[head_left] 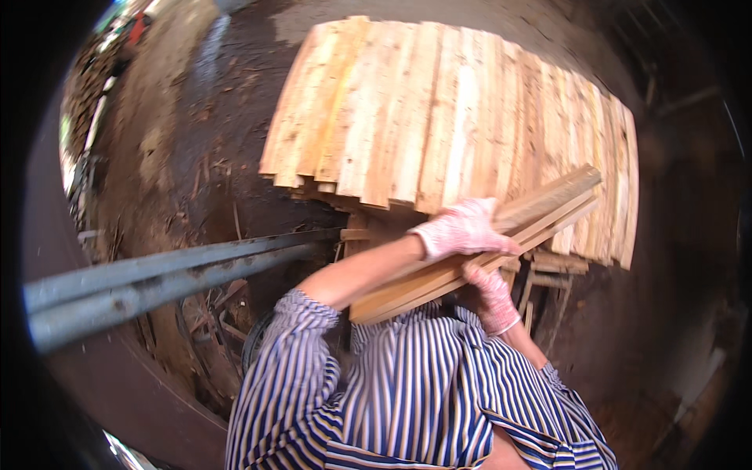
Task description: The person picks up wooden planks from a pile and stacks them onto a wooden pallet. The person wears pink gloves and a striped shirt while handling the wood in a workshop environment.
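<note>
A few narrow wooden boards [407,290], held together as a bundle, slant across in front of my chest, from low left to upper right. My left hand [464,227], in a pink-and-white knit glove, is closed over the upper side of the bundle. From underneath and nearer my body, my right hand [493,298] grips the same boards in a matching glove. Their far right end overlaps the near edge of a wide stack of pale planks [392,110]. Most of the fingers on the far side of the bundle are hidden.
Two blue-grey metal bars [172,274] reach in from the left toward the stack's underside. Wooden supports [548,290] stand below the stack's near edge. Scraps lie on the dark dirt ground [227,141]. A dark, blurred area fills the right side.
</note>
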Motion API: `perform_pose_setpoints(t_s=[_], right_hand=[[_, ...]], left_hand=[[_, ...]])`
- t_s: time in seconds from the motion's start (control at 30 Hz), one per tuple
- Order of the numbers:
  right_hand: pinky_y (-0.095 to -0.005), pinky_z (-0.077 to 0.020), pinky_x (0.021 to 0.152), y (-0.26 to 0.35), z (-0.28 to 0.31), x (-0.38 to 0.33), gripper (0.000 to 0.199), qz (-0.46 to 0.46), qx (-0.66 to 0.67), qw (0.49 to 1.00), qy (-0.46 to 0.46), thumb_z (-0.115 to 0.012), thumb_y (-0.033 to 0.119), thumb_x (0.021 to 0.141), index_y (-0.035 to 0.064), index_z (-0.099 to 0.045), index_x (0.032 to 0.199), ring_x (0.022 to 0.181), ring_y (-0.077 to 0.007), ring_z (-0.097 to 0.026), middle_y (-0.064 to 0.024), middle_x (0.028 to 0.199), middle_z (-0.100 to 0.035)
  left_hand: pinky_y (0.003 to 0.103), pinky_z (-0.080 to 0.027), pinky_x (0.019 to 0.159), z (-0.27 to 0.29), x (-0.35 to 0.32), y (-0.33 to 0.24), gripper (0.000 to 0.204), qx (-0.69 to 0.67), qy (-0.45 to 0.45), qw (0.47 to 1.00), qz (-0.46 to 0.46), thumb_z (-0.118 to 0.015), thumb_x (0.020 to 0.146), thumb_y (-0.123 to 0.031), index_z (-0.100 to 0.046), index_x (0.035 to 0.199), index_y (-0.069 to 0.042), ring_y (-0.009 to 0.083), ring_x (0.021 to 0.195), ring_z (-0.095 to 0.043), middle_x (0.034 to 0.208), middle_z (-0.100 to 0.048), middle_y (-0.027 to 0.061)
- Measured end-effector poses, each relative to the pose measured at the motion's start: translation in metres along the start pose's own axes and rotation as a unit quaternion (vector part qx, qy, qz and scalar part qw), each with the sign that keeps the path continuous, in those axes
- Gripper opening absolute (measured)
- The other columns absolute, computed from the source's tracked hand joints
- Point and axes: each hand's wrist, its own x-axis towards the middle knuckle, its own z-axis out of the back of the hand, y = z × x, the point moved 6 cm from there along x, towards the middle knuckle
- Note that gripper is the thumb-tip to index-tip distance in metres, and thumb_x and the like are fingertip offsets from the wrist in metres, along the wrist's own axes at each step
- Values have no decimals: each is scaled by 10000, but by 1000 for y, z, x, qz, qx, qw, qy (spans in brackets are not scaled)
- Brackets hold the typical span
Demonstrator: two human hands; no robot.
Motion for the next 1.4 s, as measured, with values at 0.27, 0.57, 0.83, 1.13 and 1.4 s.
perform_pose_setpoints(t_s=[0.27, 0.57, 0.83, 1.13, 1.4], right_hand=[[-512, -523, 1045, -104, 63, 0, 369, -58, 232, 959, -154, -741, 157, 939, -2, -552, 1212, 1155, -315, -603, -170, 1192, -608], [-557, -491, 1065, -91, 116, 133, 310, 41, 281, 945, -160, -726, 83, 935, 50, -631, 1228, 1079, -269, -629, -88, 1099, -678], [-609, -489, 1048, -178, 31, 96, 256, -99, 221, 963, -117, -745, 113, 922, 0, -624, 1117, 1200, -343, -564, -129, 1140, -628], [-623, -499, 1061, -158, -9, 118, 140, -87, 242, 964, -65, -780, 60, 866, 8, -670, 935, 1083, -299, -648, -78, 1034, -672], [-715, -469, 1015, -265, 42, 182, 165, -174, 156, 960, -156, -623, 44, 991, 0, -597, 1148, 1125, -355, -619, -136, 1095, -621]], left_hand=[[252, -515, 424, 209, -28, 143, 749, 166, -164, 966, 112, -842, 774, -418, -547, 1348, -39, 138, 579, -603, 892, -691, 85], [408, -465, 1080, 215, 8, 165, 994, 314, -111, 941, 64, -869, 688, -467, -454, 1432, 45, 381, 1268, -568, 1345, -584, 273], [459, -481, 1069, 224, -9, 183, 1021, 308, -72, 934, 164, -869, 671, -494, -447, 1481, -39, 349, 1290, -568, 1387, -583, 218], [584, -491, 1015, 226, -16, 178, 1015, 293, -66, 941, 157, -862, 676, -507, -436, 1500, -97, 358, 1260, -591, 1374, -599, 179], [529, -509, 1008, 229, -7, 172, 1012, 311, -86, 942, 98, -866, 688, -504, -441, 1503, -83, 356, 1240, -609, 1361, -609, 196]])
